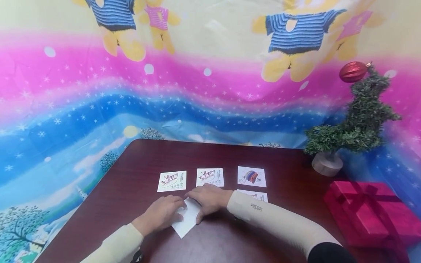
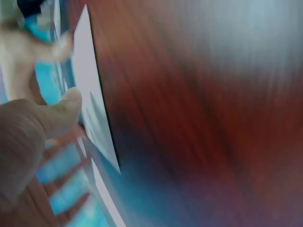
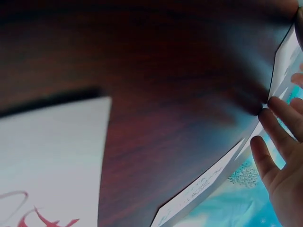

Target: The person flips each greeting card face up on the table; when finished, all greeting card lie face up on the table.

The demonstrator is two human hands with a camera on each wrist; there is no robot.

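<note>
A blank white card (image 1: 186,221), or a folded sheet, lies slanted on the table between both hands. My left hand (image 1: 162,214) touches its left edge, and in the left wrist view its thumb (image 2: 66,106) rests against the white surface with the fingers spread beyond. From above, my right hand (image 1: 209,199) reaches over the far right edge, thumb on the right side. The right wrist view has its fingers (image 3: 279,130) mostly straight, tips against a corner. Behind the hands lie two "Happy Birthday" cards, one left (image 1: 172,181) and one in the middle (image 1: 210,176).
A card with a colourful drawing (image 1: 251,176) lies back right. Below it, another card (image 1: 258,195) is partly hidden by the right sleeve. A red gift box (image 1: 371,212) and a small artificial tree (image 1: 353,120) stand at the right. A printed cloth hangs behind the dark table (image 1: 158,155).
</note>
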